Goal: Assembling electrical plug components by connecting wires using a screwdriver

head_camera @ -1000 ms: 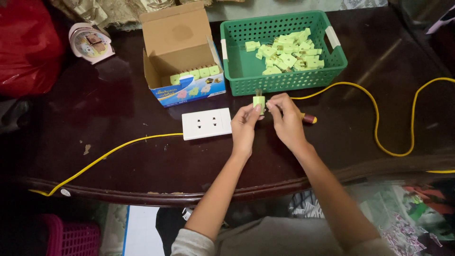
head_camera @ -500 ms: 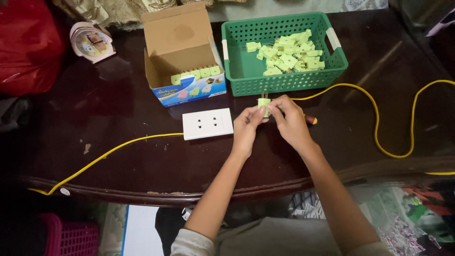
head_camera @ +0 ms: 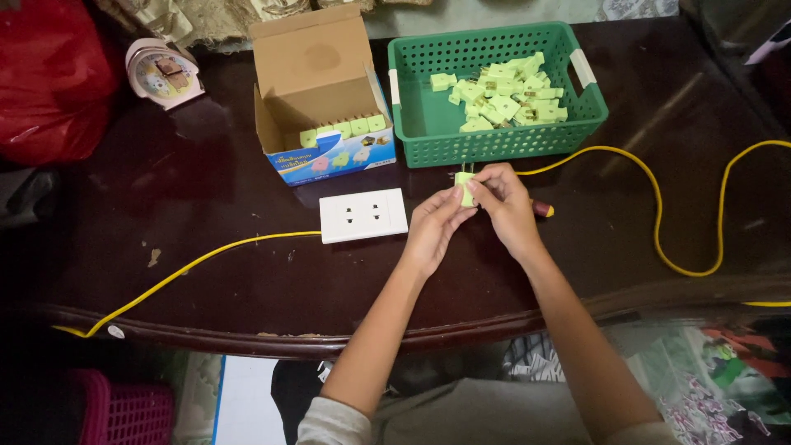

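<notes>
We hold a pale green plug [head_camera: 465,188] pinched between our left hand [head_camera: 434,227] and right hand [head_camera: 507,210], both grips closed on it above the counter [head_camera: 206,272], assembling it, with steady fingertip pressure needed next.

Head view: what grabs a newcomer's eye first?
Both hands, left hand and right hand, pinch one pale green plug at the table's middle. Behind them a green basket holds a heap of the same plugs. A yellow cable loops to the right, and a white socket lies left of the hands.
</notes>
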